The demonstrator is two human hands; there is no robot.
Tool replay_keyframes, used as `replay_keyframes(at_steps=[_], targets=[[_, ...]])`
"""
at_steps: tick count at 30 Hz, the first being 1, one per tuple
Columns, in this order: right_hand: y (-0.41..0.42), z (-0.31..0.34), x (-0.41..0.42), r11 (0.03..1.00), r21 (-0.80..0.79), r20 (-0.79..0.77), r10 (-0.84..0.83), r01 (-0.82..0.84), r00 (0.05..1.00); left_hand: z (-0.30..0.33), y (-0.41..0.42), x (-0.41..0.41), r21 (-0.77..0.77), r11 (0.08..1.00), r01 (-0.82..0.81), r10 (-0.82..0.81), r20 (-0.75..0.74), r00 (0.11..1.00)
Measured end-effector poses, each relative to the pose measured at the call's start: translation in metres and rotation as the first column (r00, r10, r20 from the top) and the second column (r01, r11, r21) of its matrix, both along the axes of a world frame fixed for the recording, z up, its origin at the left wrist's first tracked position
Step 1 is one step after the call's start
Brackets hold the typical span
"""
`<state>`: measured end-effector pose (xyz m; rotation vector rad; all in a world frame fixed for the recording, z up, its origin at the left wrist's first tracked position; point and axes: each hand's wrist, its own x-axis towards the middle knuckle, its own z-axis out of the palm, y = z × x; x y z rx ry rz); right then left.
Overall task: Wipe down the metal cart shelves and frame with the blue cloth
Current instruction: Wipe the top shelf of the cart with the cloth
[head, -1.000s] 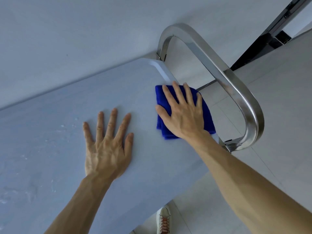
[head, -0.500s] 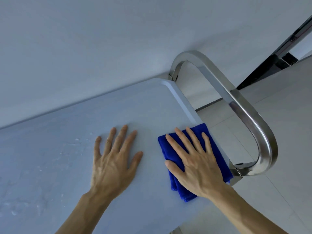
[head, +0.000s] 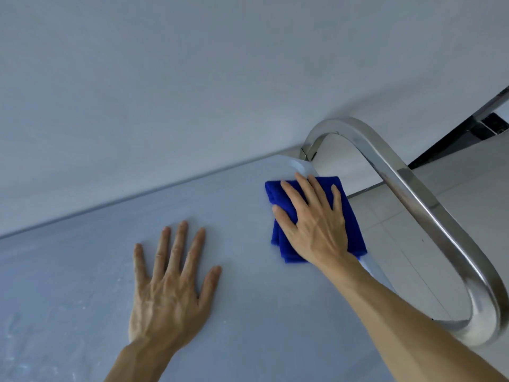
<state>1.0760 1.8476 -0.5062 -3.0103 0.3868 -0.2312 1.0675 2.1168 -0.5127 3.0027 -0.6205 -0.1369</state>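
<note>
The cart's top shelf is a flat pale metal surface filling the lower left of the head view. A folded blue cloth lies on it near the far right corner. My right hand presses flat on the cloth with straight, spread fingers. My left hand rests flat on the bare shelf, fingers spread, well left of the cloth. The cart's shiny curved handle arches past the shelf's right end.
A plain pale wall runs along the far side of the shelf. Light tiled floor shows through and beyond the handle. A dark metal frame stands at the upper right. Faint whitish smears mark the shelf's left part.
My right hand has slid the cloth away from me along the shelf's right end, from the near corner up to the far corner. My left hand stays flat on the shelf.
</note>
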Motion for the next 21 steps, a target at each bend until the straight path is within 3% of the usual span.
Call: replay_keyframes(at_steps=[7, 9, 12, 14, 16, 21], targets=[[0.045, -0.004, 0.082, 0.995, 0.022, 0.037, -0.098, 0.097, 0.994, 0.0, 0.0, 0.003, -0.027, 1.0, 0.005, -0.004, 0.039, 0.999], [0.057, -0.002, 0.063, 0.997, 0.011, 0.036, 0.082, -0.082, 0.996, 0.0, 0.001, 0.003, -0.029, 1.0, 0.011, -0.01, 0.031, 0.999], [0.055, 0.003, 0.014, 0.92, 0.006, -0.058, 0.391, -0.392, 0.918, 0.0, 0.002, 0.004, -0.032, 0.999, 0.01, -0.009, 0.017, 1.0], [0.035, 0.005, -0.007, 0.891, 0.003, -0.11, 0.452, -0.454, 0.885, -0.001, 0.001, 0.003, -0.04, 0.999, 0.009, -0.009, 0.014, 1.0], [0.008, 0.002, -0.003, 0.909, -0.037, -0.106, 0.409, -0.415, 0.906, -0.002, 0.001, 0.003, -0.066, 0.998, 0.012, -0.01, 0.021, 1.0], [-0.006, 0.0, 0.056, 0.998, -0.069, -0.102, -0.016, 0.009, 0.995, -0.001, 0.0, 0.003, -0.046, 0.999, 0.005, -0.004, 0.026, 1.0]])
